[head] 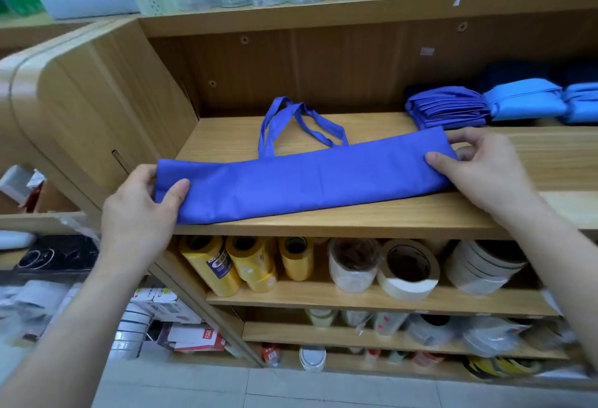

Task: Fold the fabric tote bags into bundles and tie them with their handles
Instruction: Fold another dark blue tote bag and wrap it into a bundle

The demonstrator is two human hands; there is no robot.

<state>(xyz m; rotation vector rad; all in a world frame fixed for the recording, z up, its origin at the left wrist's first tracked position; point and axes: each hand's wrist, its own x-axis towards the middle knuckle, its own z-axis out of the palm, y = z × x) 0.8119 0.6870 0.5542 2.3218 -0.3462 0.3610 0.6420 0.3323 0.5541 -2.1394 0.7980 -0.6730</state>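
A violet-blue fabric tote bag (307, 177) lies folded into a long narrow strip along the front of a wooden shelf (372, 216). Its two handles (293, 124) loop out on the far side, toward the back of the shelf. My left hand (142, 210) grips the strip's left end, thumb on top and fingers tucked under. My right hand (485, 169) pinches the right end, thumb pressed on the upper face and fingers behind the fabric.
Tied bundles of blue bags (446, 108) and lighter blue ones (524, 100) sit at the shelf's back right. Below are yellow rolls (233, 262) and tape rolls (407, 270). A rounded wooden side panel (81, 100) closes the shelf on the left.
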